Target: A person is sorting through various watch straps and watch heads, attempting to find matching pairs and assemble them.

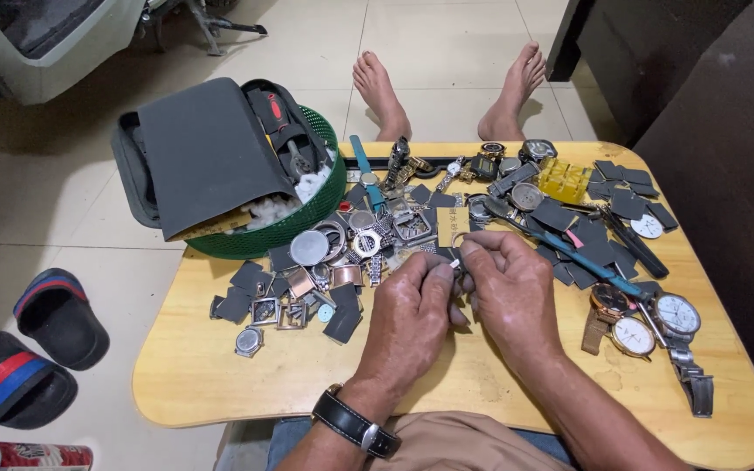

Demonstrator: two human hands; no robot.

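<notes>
Pinching a tiny metal watch part between them, the left hand and the right hand meet over the middle of the low wooden table, a little toward its near edge. Both are closed around the piece, fingertips pressed together, probably so that something this small stays steady and close under the eye. The part itself is pale and silvery, barely showing past the fingers; whether it is a pin, a link or a clasp I cannot tell. A black-strapped wristwatch sits on the left wrist. Just beyond the hands, a scatter of watch cases, bezels and dials spreads over the table's middle, within easy reach (it looks like a working heap, not a sorted one). A blue-handled tool lies slantwise right of the hands, and three finished watches with white dials rest near the right edge. At the far left corner a green basket overhangs the table, holding a dark grey pouch and some white wadding. A yellow plastic box stands near the far edge. Bare feet stretch out on the tiled floor beyond, and striped sandals lie off to the left.
</notes>
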